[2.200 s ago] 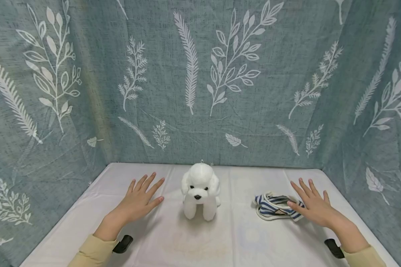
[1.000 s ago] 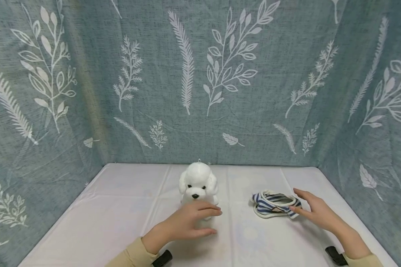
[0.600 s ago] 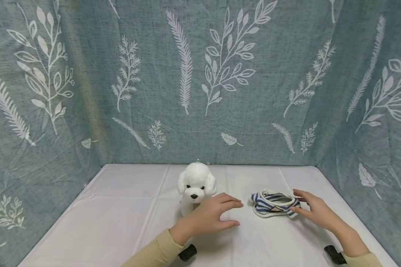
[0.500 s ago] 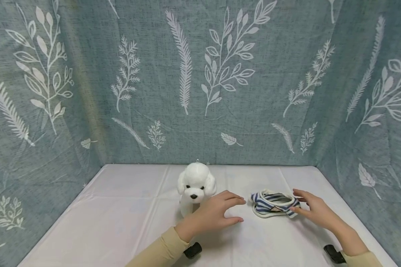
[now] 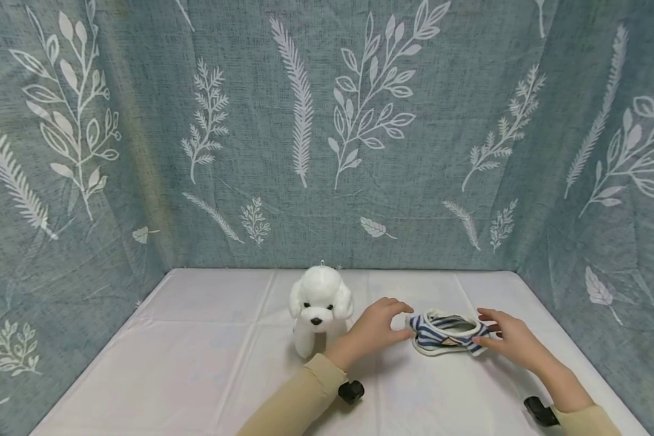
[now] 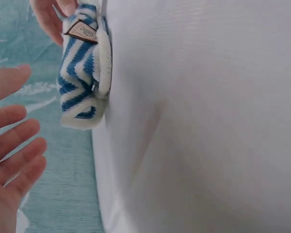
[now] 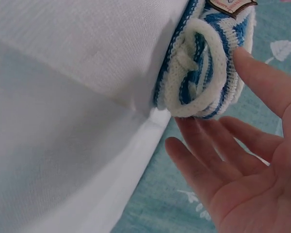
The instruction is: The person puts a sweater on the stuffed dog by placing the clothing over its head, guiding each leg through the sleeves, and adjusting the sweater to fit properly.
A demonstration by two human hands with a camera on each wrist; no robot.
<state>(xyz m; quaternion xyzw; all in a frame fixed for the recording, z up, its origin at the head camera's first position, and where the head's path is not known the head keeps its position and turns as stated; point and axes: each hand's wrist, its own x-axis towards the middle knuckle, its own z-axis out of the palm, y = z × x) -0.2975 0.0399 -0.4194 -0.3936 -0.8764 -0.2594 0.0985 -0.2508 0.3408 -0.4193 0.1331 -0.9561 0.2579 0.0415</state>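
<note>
Head view shows a blue-and-white striped knit garment (image 5: 433,336) lying on the white table (image 5: 196,339) directly between the two hands. The left hand (image 5: 373,330) is just beside one end, thumb and fingers parted on either side of that end; the left wrist view shows a gap between its fingertips and the knit, so it holds nothing. The right hand (image 5: 518,345) is at the opposite end, thumb and fingers well apart — in the right wrist view its thumb overlaps the striped side and some fingertips pass behind the white rim (image 7: 218,63), though whether they press the cloth I cannot tell. A small patch (image 6: 85,32) sits on the garment's side.

Just beyond the left wrist stands a white plush dog (image 5: 321,290), upright — its lower body partly hidden by that arm. Leaf-patterned blue-green fabric (image 5: 223,91) hangs behind the table.
</note>
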